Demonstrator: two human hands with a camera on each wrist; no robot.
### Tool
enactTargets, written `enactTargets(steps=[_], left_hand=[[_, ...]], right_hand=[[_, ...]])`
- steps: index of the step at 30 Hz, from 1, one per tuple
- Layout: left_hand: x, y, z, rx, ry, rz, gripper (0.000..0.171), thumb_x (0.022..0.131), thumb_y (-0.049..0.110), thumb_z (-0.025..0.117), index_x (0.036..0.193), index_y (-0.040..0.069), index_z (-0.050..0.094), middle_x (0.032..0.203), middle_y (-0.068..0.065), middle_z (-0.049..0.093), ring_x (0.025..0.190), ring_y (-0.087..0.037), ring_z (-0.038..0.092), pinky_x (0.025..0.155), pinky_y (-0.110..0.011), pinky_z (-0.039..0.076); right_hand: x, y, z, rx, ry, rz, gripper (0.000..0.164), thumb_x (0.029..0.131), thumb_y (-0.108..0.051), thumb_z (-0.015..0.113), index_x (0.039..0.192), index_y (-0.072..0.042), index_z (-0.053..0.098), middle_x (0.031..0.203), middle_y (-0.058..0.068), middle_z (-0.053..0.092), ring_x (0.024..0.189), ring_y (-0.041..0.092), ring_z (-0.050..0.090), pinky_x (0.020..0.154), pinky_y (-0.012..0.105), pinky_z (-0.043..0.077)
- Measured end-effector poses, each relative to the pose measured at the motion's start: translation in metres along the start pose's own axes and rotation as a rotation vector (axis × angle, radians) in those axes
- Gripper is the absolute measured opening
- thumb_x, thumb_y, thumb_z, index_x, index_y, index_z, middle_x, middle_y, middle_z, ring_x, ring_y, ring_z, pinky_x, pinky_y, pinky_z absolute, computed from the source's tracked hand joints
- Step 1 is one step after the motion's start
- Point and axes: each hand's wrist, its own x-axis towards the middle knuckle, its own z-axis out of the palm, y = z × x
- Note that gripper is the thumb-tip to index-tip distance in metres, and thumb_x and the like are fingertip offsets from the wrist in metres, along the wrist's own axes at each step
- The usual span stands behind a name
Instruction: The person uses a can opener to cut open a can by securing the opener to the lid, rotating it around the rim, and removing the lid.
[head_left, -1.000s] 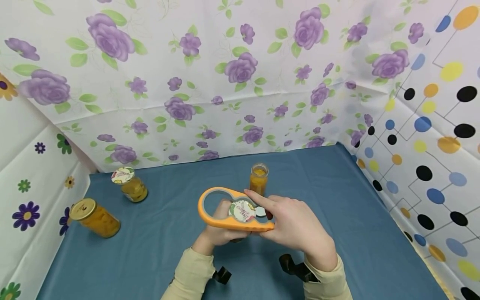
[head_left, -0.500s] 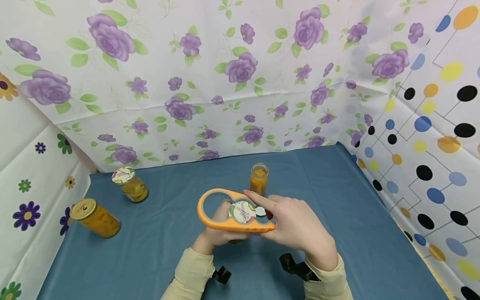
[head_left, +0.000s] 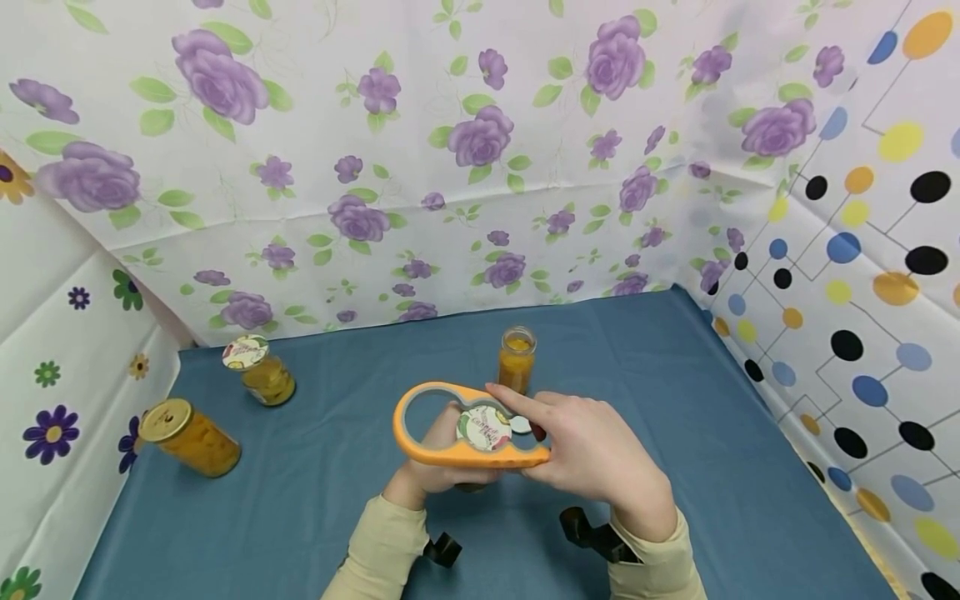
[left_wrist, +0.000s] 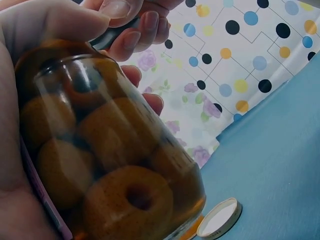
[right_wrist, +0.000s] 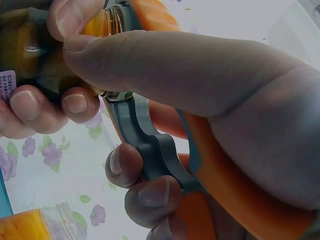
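My left hand [head_left: 435, 475] holds a glass jar [left_wrist: 110, 130] of round brown fruits in liquid, fingers wrapped about its body. The jar's patterned lid [head_left: 483, 427] shows through the orange and grey jar opener [head_left: 465, 455]. With my right hand [head_left: 592, 442] I grip the opener's handles, index finger stretched along the top and thumb lying along the near side in the right wrist view. The opener sits around the jar's lid end. Most of the jar's body is hidden in the head view beneath the opener and hands.
An uncapped jar with orange contents [head_left: 517, 360] stands behind my hands. Near it, a loose lid [left_wrist: 219, 219] lies on the blue cloth [head_left: 360, 400]. At the left are a jar with a patterned lid [head_left: 258, 371] and a larger gold-lidded jar [head_left: 191, 437].
The opener's left end has swung slightly toward me, and the patterned lid has shifted a little with it. Both hands keep their holds; the other jars stay put.
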Motion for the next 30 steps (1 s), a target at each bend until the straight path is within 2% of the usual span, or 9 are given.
enactTargets(steps=[10,15,19,21,22,24,26,29,30], left_hand=[[-0.0031,-0.0008,0.0009,-0.037,0.01,-0.067,0.062,0.082,0.03,0.08,0.132,0.004,0.053,0.115,-0.014,0.065,0.104,-0.026,0.061,0.091,-0.043,0.054],[-0.0034,0.0009,0.001,-0.081,0.004,-0.083,0.063,0.081,0.023,0.081,0.133,0.003,0.052,0.115,-0.012,0.065,0.104,-0.026,0.061,0.09,-0.042,0.054],[0.0011,0.0019,0.0012,-0.099,-0.024,-0.019,0.053,0.076,0.007,0.077,0.126,0.003,0.058,0.108,-0.012,0.068,0.093,-0.024,0.063,0.083,-0.039,0.056],[0.0029,0.0024,0.002,-0.164,-0.053,0.014,0.048,0.076,0.001,0.074,0.122,0.0,0.06,0.096,-0.013,0.068,0.073,-0.021,0.063,0.067,-0.037,0.058],[0.0034,0.0026,0.0023,-0.182,-0.063,0.025,0.046,0.077,0.0,0.074,0.121,0.0,0.061,0.095,-0.014,0.068,0.069,-0.021,0.061,0.063,-0.037,0.057],[0.0033,0.0021,0.0034,-0.258,-0.087,0.027,0.039,0.079,-0.004,0.072,0.117,-0.002,0.061,0.087,-0.017,0.066,0.056,-0.018,0.057,0.051,-0.035,0.054],[0.0032,0.0014,0.0043,-0.293,-0.097,0.027,0.032,0.081,-0.006,0.071,0.111,-0.003,0.062,0.079,-0.019,0.064,0.045,-0.015,0.05,0.041,-0.033,0.048],[0.0041,0.0001,0.0042,-0.256,-0.09,0.048,0.028,0.079,-0.008,0.07,0.106,-0.004,0.063,0.077,-0.021,0.065,0.047,-0.016,0.052,0.041,-0.034,0.049],[0.0046,0.0001,0.0039,-0.221,-0.075,0.058,0.029,0.078,-0.007,0.071,0.106,-0.003,0.064,0.079,-0.021,0.066,0.052,-0.017,0.056,0.045,-0.035,0.051]], right_hand=[[-0.001,0.0004,-0.0008,0.015,-0.017,-0.002,0.086,0.078,-0.042,0.08,0.151,-0.044,0.034,0.072,-0.016,0.045,0.057,0.002,0.041,0.044,0.024,0.035],[-0.0015,0.0001,-0.0019,0.015,0.0,-0.017,0.086,0.079,-0.043,0.08,0.152,-0.044,0.034,0.073,-0.017,0.044,0.057,0.002,0.041,0.044,0.024,0.034],[-0.0024,0.0003,-0.0037,0.023,0.044,-0.019,0.087,0.08,-0.04,0.079,0.152,-0.043,0.032,0.073,-0.016,0.044,0.054,0.004,0.038,0.045,0.024,0.033],[-0.0026,0.001,-0.0044,0.024,0.062,-0.014,0.086,0.08,-0.04,0.079,0.153,-0.043,0.032,0.073,-0.016,0.043,0.053,0.004,0.037,0.044,0.024,0.033],[-0.0027,0.0017,-0.0045,0.025,0.069,-0.011,0.086,0.08,-0.04,0.079,0.152,-0.042,0.033,0.073,-0.016,0.043,0.053,0.004,0.037,0.044,0.024,0.033],[-0.0028,0.0028,-0.0049,0.023,0.077,-0.007,0.085,0.08,-0.041,0.079,0.152,-0.041,0.034,0.073,-0.016,0.043,0.054,0.004,0.037,0.045,0.024,0.033],[-0.0033,0.0039,-0.0054,0.022,0.086,0.002,0.084,0.081,-0.042,0.078,0.152,-0.041,0.034,0.073,-0.017,0.043,0.054,0.004,0.037,0.045,0.024,0.034],[-0.0045,0.0055,-0.0066,0.023,0.106,0.014,0.082,0.082,-0.044,0.077,0.152,-0.041,0.035,0.073,-0.016,0.044,0.054,0.004,0.037,0.045,0.024,0.034],[-0.0049,0.0062,-0.007,0.024,0.113,0.018,0.081,0.082,-0.046,0.077,0.152,-0.041,0.035,0.073,-0.016,0.044,0.054,0.004,0.037,0.045,0.024,0.034]])
